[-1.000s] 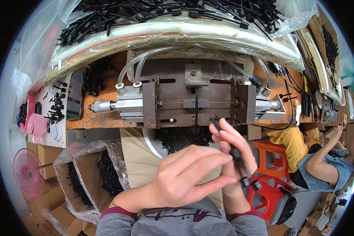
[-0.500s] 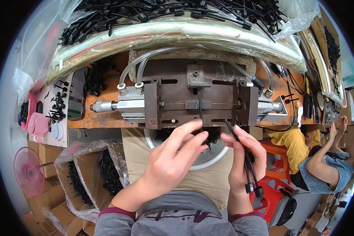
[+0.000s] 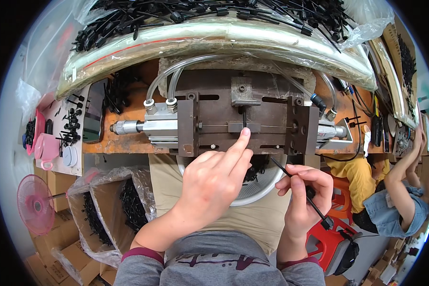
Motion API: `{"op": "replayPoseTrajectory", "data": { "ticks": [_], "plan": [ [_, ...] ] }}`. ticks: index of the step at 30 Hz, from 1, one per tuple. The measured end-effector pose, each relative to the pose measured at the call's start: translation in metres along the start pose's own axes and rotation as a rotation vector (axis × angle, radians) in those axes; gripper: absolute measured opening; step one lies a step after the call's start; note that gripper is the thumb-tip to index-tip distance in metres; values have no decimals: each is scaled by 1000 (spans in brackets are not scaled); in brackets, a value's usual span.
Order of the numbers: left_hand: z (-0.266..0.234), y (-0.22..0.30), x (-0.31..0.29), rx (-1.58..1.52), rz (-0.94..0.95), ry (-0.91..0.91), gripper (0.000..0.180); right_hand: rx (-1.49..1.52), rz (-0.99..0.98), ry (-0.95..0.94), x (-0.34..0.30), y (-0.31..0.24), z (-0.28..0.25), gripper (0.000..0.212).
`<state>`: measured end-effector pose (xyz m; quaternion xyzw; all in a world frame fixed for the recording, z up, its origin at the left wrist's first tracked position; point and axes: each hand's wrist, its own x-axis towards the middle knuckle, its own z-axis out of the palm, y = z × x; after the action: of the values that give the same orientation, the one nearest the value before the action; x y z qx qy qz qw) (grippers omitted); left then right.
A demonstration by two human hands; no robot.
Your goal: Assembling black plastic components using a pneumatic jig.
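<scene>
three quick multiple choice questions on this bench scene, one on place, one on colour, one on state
1. Where is the left hand's forefinger tip?
A. on the small block at the middle of the metal jig
B. on the fan
C. in the cardboard box

2. What colour is the fan at lower left?
A. blue
B. pink
C. green

3. What is the right hand doing?
A. lying flat and empty
B. gripping a clear hose
C. pinching a thin black tie

Answers: 1 A, the fingertip touches the jig's centre block. 2 B, its guard and blades are pink. 3 C, the black strip runs between its fingers.
</scene>
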<state>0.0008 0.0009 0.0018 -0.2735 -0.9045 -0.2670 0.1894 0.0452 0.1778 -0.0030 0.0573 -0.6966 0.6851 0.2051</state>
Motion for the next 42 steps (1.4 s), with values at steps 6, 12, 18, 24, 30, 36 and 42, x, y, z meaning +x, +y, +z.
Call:
{"op": "replayPoseTrajectory", "data": {
  "ticks": [6, 12, 18, 24, 30, 36, 42],
  "plan": [
    [1, -1, 3, 29, -7, -19, 25, 82, 115, -38, 4, 1, 3, 19],
    [4, -1, -1, 37, -12, 5, 25, 74, 97, 97, 6, -6, -13, 13],
    [0, -2, -4, -34, 30, 23, 24, -24, 95, 12, -5, -3, -4, 15],
    [-35, 25, -24, -468, -128, -194, 47, -527, -494, -108, -8, 35, 13, 40],
    [-36, 38, -28, -538, -118, -155, 40, -533, -497, -136, -12, 33, 34, 46],
    [-33, 33, -34, -477, -136, -115, 36, -399, -476, -209, -9, 30, 20, 45],
    [-34, 34, -28, -487, -112, -160, 35, -476, -483, -370, -5, 20, -3, 48]
  ]
}}
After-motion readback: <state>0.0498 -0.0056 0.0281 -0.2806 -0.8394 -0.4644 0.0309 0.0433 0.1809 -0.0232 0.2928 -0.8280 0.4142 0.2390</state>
